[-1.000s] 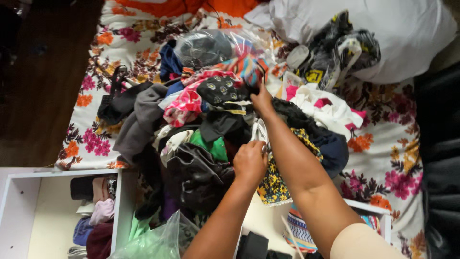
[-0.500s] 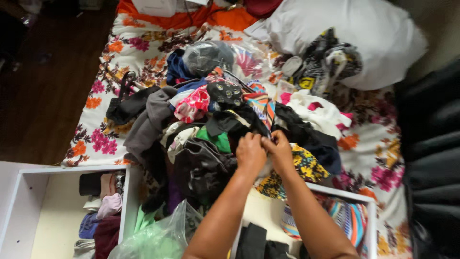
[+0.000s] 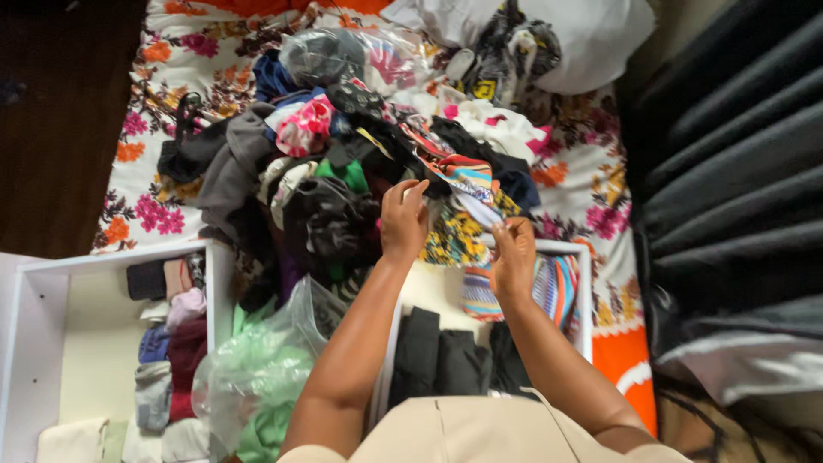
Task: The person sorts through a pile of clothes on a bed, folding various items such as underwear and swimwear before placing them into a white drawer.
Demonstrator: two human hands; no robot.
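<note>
Both hands work over a heap of mixed clothes piled on a floral bedsheet. Left hand is raised at the near edge of the heap, fingers curled and pinching one end of a multicolour striped garment — thumb and fingertips closed on the fabric. Right hand sits just lower and to the right, fingers also closed on cloth, gripping the other end of the same striped piece, which stretches between the two hands and lies across a yellow-flowered black fabric. Below the hands a white drawer stands open against the bed, holding folded dark items and more striped cloth at its far end. A second white drawer on the left holds rolled small garments in a column. Between the two drawers sits a clear plastic bag with green fabric. At the top of the bed — a clear bag of clothes and a white pillow with patterned dark items on it. Dark ribbed upholstery fills the right side.
</note>
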